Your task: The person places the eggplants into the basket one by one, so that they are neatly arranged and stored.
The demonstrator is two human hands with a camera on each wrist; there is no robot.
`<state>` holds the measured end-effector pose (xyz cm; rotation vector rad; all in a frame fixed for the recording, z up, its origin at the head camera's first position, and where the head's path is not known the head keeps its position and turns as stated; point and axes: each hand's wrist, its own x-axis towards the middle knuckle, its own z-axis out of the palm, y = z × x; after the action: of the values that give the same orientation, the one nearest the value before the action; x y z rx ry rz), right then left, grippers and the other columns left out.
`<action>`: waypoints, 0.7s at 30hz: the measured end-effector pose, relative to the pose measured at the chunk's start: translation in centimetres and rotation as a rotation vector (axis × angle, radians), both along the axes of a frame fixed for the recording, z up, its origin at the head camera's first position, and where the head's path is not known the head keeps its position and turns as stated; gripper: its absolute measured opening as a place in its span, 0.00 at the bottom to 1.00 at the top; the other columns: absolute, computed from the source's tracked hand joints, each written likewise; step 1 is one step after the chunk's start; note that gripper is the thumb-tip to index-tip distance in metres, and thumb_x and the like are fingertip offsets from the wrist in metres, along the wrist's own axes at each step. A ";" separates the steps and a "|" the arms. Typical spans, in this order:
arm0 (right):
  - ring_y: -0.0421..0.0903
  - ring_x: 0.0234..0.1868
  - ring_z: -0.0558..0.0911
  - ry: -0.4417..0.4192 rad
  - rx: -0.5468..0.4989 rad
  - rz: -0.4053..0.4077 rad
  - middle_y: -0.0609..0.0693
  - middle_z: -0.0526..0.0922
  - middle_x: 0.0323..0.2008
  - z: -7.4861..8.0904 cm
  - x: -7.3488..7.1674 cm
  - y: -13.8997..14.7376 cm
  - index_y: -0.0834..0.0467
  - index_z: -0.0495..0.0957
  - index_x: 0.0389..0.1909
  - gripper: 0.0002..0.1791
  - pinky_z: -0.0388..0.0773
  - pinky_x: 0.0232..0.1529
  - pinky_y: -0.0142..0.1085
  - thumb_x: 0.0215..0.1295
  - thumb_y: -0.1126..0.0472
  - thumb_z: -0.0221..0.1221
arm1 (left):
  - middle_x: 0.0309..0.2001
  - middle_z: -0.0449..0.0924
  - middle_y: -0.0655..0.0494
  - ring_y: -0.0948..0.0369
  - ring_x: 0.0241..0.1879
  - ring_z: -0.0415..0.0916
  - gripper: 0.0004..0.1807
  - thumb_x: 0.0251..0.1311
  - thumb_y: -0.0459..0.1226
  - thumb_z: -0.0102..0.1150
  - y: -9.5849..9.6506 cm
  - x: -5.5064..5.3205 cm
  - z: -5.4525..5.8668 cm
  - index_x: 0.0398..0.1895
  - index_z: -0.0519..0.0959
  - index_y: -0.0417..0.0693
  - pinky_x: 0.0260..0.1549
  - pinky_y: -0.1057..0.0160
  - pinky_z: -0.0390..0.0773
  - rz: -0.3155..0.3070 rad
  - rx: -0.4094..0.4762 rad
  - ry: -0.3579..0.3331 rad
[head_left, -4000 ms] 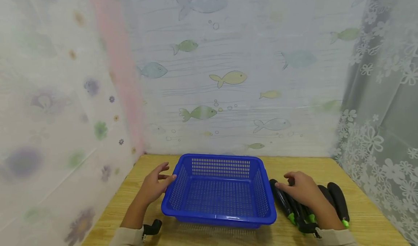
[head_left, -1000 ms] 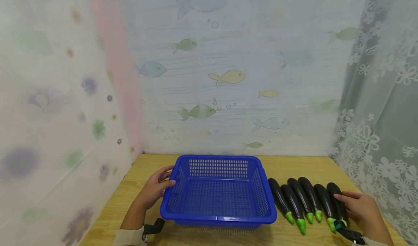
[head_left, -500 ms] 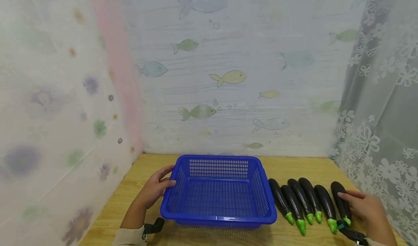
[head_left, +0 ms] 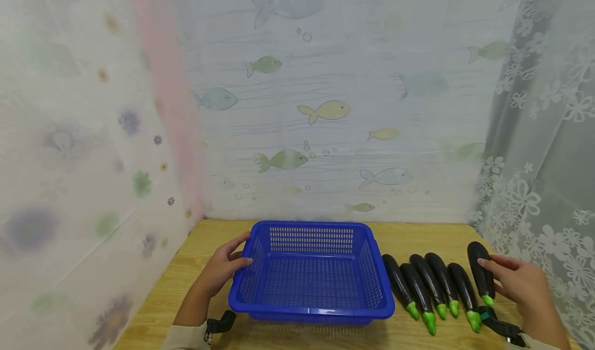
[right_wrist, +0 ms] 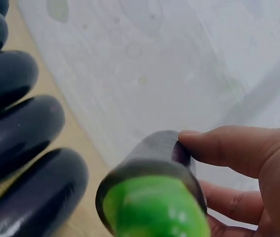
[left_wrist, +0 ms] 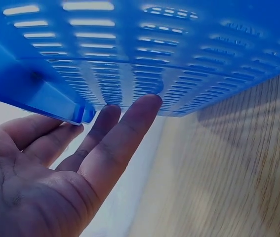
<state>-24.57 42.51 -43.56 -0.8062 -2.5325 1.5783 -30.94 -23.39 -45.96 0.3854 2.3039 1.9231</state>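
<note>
My right hand (head_left: 520, 283) grips a dark purple eggplant (head_left: 479, 267) at the right end of a row, thumb on its near side. In the right wrist view its green stem end (right_wrist: 154, 207) faces the camera, the body tilted away above the table. A row of several more eggplants (head_left: 418, 285) lies side by side to its left, green ends toward me. My left hand (head_left: 223, 267) rests at the left side of a blue plastic basket (head_left: 311, 311), thumb at the rim. From the left wrist view, its straight fingers (left_wrist: 125, 138) reach up to the slotted outer wall.
The light wooden table (head_left: 209, 231) meets a fish-printed curtain (head_left: 325, 133) at the back. Flower-printed sheets hang at the left (head_left: 93, 185) and right (head_left: 534, 200). No objects show inside the basket.
My right hand went from over the row to its right end, took hold of the last eggplant, drew it slightly right of its neighbour and raised it. My left hand stays at the basket.
</note>
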 end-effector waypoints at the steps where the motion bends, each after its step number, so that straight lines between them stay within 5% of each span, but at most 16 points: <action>1: 0.72 0.69 0.67 0.010 -0.006 0.004 0.75 0.51 0.77 0.1 0.0 -0.2 0.70 0.58 0.77 0.52 0.88 0.43 0.45 0.68 0.35 0.60 | 0.83 0.51 0.44 0.36 0.72 0.68 0.41 0.68 0.34 0.63 0.0 0.0 0.0 0.82 0.59 0.53 0.50 0.45 0.86 0.002 -0.005 0.001; 7: 0.70 0.66 0.72 0.045 -0.011 0.052 0.76 0.48 0.78 0.8 -0.3 -1.3 0.70 0.56 0.78 0.51 0.88 0.45 0.45 0.70 0.37 0.59 | 0.82 0.54 0.43 0.35 0.71 0.68 0.41 0.67 0.33 0.63 0.1 0.1 0.0 0.82 0.58 0.49 0.50 0.45 0.86 -0.001 -0.010 0.021; 10: 0.51 0.47 0.84 0.061 0.010 0.096 0.77 0.49 0.77 1.2 -0.4 -1.8 0.72 0.56 0.77 0.51 0.88 0.45 0.45 0.71 0.38 0.58 | 0.82 0.53 0.42 0.34 0.71 0.68 0.41 0.68 0.31 0.62 0.1 0.0 -0.1 0.82 0.58 0.47 0.50 0.45 0.86 -0.008 -0.015 0.031; 14: 0.25 0.35 0.76 0.083 0.026 0.154 0.78 0.53 0.75 1.7 -0.5 -2.6 0.73 0.55 0.77 0.50 0.88 0.46 0.43 0.72 0.38 0.58 | 0.82 0.53 0.43 0.34 0.71 0.67 0.41 0.67 0.30 0.60 0.3 -0.1 -0.1 0.82 0.57 0.46 0.52 0.45 0.85 -0.011 -0.021 0.032; 21: 0.30 0.39 0.81 0.123 0.029 0.254 0.77 0.58 0.71 2.5 -1.2 -4.1 0.71 0.50 0.79 0.53 0.88 0.47 0.42 0.71 0.37 0.59 | 0.82 0.54 0.44 0.34 0.71 0.67 0.41 0.67 0.29 0.61 0.2 -0.1 0.0 0.82 0.58 0.45 0.52 0.45 0.85 -0.005 -0.028 0.046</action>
<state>-25.76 38.38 -41.02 -0.3820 -2.6452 1.5962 -31.05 -23.18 -45.94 0.4368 2.3523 1.8973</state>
